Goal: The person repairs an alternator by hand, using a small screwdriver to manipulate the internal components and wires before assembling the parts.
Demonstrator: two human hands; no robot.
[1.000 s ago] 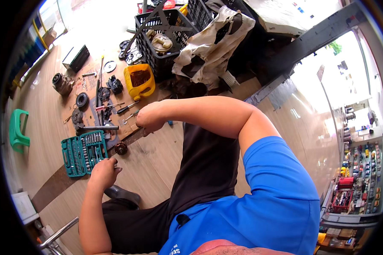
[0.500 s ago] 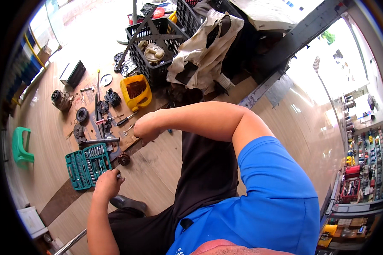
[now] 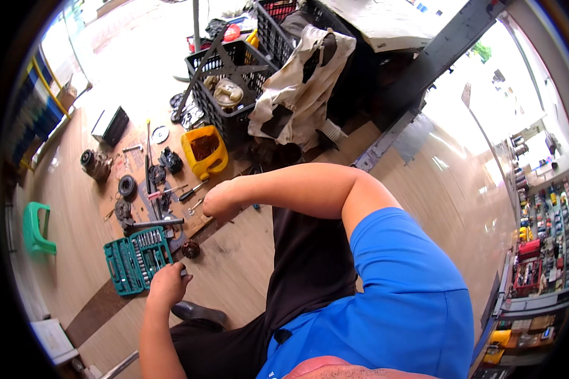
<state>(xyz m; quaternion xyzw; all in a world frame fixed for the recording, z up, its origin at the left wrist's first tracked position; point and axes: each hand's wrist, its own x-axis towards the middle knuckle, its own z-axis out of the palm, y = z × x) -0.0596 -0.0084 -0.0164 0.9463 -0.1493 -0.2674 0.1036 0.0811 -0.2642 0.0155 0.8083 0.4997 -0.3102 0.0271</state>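
My left hand (image 3: 168,283) is closed beside the near edge of an open green socket set case (image 3: 124,264). A small greyish piece shows at its fingertips, too small to name. My right arm reaches across my body, and my right hand (image 3: 219,201) is curled shut by the edge of a stained cardboard sheet (image 3: 109,205). Whatever lies inside that fist is hidden from view. Close to it are a wrench (image 3: 195,207) and a black-handled screwdriver (image 3: 193,191). A round brown metal part (image 3: 190,249) rests between my two hands.
Greasy parts, a black ring (image 3: 127,186) and a metal bar (image 3: 155,223) lie on the cardboard. Beyond stands a cut yellow jug (image 3: 214,167), then black crates (image 3: 199,66) with a stained cloth (image 3: 291,95). A green stool (image 3: 38,230) stands left; a metal post (image 3: 446,54) rises right.
The whole view has shifted slightly, with the floor things appearing lower and a little to the right. Both hands stay closed in nearly the same places.
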